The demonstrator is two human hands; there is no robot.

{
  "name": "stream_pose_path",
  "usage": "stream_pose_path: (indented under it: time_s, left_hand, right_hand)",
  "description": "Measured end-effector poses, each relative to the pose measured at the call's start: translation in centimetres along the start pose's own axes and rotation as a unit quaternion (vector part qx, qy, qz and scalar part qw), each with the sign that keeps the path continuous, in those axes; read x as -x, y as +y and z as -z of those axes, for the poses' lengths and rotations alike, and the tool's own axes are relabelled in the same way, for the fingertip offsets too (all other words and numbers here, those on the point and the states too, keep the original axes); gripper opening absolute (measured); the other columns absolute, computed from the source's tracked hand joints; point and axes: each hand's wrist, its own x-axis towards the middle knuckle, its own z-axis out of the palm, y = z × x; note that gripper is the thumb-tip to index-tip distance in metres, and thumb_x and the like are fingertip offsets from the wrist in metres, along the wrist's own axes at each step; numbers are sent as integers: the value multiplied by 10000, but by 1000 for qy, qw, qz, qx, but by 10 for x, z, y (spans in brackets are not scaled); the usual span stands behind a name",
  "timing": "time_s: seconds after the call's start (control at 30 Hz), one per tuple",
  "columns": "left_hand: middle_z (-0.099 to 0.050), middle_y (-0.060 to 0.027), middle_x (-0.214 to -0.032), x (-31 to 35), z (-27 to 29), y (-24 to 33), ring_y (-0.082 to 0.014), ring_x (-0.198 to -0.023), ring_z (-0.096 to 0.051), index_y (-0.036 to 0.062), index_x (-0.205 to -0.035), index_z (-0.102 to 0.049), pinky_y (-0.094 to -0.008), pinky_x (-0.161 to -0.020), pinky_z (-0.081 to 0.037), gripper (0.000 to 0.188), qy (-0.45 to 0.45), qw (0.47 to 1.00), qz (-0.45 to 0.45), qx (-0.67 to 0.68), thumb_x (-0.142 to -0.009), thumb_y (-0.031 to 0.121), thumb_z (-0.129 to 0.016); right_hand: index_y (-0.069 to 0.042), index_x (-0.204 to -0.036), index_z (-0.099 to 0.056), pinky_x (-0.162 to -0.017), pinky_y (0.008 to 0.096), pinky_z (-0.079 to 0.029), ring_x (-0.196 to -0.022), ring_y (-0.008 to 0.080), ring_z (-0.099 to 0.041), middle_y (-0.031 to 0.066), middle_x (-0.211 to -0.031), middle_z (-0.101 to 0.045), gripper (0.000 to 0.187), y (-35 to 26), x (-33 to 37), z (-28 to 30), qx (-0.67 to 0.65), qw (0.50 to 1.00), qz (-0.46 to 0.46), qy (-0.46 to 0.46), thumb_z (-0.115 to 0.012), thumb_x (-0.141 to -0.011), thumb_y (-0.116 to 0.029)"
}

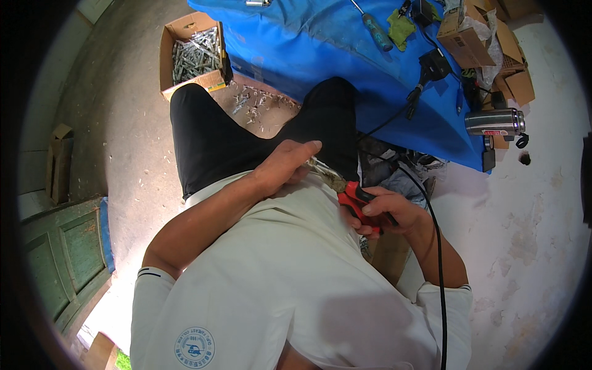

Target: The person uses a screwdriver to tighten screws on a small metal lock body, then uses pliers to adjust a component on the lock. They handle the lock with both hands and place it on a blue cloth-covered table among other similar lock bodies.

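My right hand [398, 209] grips pliers [356, 198] with red and black handles, their metal jaws pointing up and left over my lap. My left hand [285, 165] is closed, thumb stretched along the top, around a small silvery metal piece [317, 164]. That piece meets the plier jaws; whether they are clamped on it I cannot tell. Both hands are just above my white shirt, near my dark trousers. Past my knees, a cardboard box [165, 65] holds many slim metal pieces [197, 55].
Small pieces and scraps [256, 105] litter the floor between my knees. A blue-covered table [277, 49] carries a screwdriver [376, 32], a black adapter [435, 65] and a steel flask [493, 122]. A black cable [439, 246] runs past my right arm. Dark cloth [401, 176] lies under the table edge.
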Motion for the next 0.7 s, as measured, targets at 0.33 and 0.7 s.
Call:
stream_pose_path:
  time_s: [0.33, 0.7]
  left_hand:
    - [-339, 65, -572, 3, -9, 3, -45, -506, -245, 157, -615, -397, -239, -455, -194, 443, 25, 999, -19, -27, -936, 421, -548]
    - [-352, 52, -543, -1, 0, -2, -44, -470, -249, 145, -600, -415, -234, -430, -177, 439, -5, 999, -22, 50, -929, 401, -552]
  right_hand:
    - [64, -1248, -518, -659, 254, -479, -720, 151, -588, 114, -897, -638, 517, -2, 3, -6, 159, 982, 42, 93, -560, -781, -155]
    - [29, -1149, -526, -608, 243, -514, -680, 104, -599, 55, -832, -607, 377, -4, 5, -47, 303, 929, -44, 207, -628, -830, -145]
